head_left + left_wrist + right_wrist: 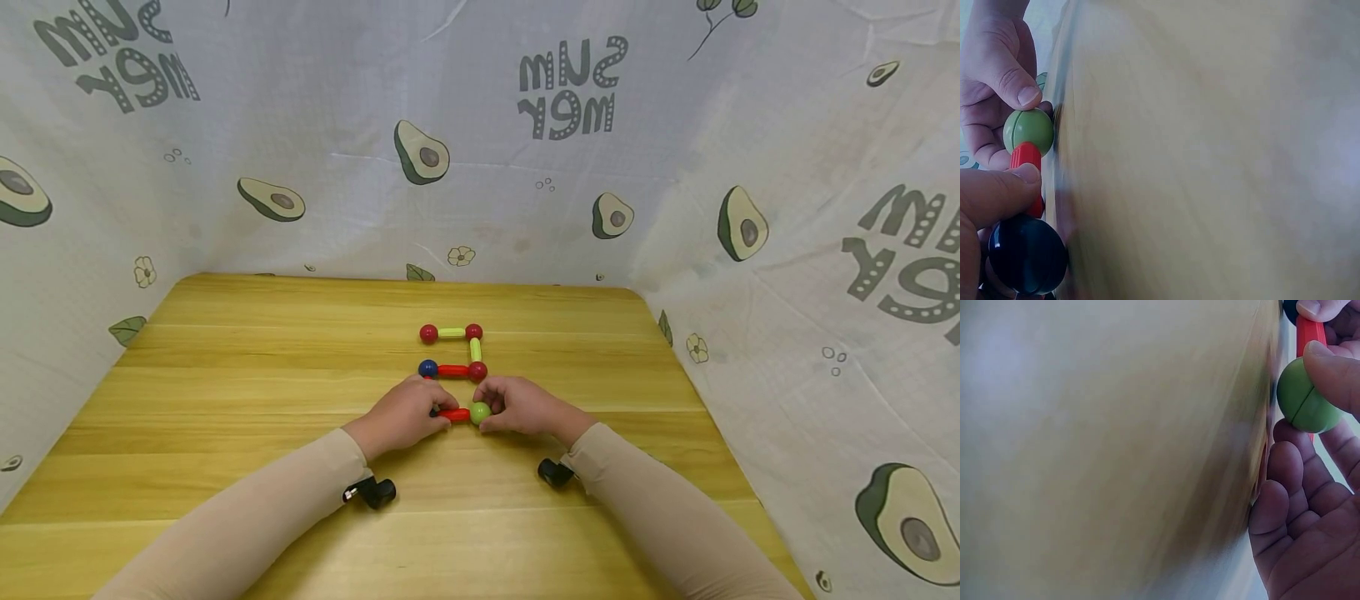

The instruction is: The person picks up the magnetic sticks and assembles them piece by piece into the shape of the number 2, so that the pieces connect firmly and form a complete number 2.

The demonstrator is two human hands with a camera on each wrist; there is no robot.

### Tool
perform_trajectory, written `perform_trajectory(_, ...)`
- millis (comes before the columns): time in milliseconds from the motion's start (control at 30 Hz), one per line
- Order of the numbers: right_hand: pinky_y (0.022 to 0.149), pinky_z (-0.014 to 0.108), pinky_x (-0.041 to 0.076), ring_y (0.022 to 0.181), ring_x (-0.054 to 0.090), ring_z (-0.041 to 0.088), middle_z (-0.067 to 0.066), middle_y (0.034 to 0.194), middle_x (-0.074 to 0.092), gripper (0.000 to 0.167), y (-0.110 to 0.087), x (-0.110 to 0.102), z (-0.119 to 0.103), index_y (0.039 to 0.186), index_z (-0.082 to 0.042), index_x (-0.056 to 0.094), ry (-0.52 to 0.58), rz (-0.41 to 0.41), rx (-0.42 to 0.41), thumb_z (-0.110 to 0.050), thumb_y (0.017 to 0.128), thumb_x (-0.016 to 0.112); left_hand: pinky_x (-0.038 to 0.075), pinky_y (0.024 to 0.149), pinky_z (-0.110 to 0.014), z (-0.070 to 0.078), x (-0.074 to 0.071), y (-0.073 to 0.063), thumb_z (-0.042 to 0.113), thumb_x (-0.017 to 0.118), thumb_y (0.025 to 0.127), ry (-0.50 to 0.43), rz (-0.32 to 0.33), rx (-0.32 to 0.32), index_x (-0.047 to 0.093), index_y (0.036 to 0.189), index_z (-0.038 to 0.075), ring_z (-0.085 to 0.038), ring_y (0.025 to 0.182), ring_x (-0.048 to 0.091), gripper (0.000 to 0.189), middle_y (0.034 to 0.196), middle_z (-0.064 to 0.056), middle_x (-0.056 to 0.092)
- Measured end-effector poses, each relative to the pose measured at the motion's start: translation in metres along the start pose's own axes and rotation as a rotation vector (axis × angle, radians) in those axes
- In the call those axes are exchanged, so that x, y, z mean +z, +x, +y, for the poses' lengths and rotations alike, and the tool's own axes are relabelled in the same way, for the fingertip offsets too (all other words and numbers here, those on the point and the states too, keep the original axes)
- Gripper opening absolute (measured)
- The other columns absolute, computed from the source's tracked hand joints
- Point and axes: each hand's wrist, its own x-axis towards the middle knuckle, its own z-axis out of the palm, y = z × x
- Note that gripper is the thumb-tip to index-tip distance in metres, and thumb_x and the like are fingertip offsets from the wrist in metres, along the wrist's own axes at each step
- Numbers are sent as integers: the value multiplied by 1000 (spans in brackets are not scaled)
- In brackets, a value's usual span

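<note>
My left hand (405, 412) pinches a red rod (456, 414) between thumb and fingers. A dark blue ball (1027, 255) sits at the rod's left end, mostly covered by that hand in the head view. At the other end is a light green ball (480, 412), held between the thumb and fingers of my right hand (525, 406). Just beyond, a blue ball (427, 368), another red rod (453, 371) and a crimson ball (477, 371) form a row. From there a yellow-green rod (476, 350) runs back to a second crimson ball (474, 332).
Farthest back, another yellow-green rod (452, 332) leads left to a crimson end ball (428, 333). All lie on a wooden table (247, 350), enclosed at the back and sides by white printed cloth (480, 208). Black wrist cameras (377, 492) hang below both sleeves.
</note>
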Motion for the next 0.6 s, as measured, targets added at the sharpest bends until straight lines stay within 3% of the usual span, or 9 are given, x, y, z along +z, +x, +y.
perform_trajectory(600,84,30,55,90,60,17,0,100,67,31,-1,-1,-1,114,-13,67,0,-10,3,-13,89,85,52,104,-41,0,1,0,23,83,93,-9,0,-16,81,116,14,-20,109,63,25,116,2,79)
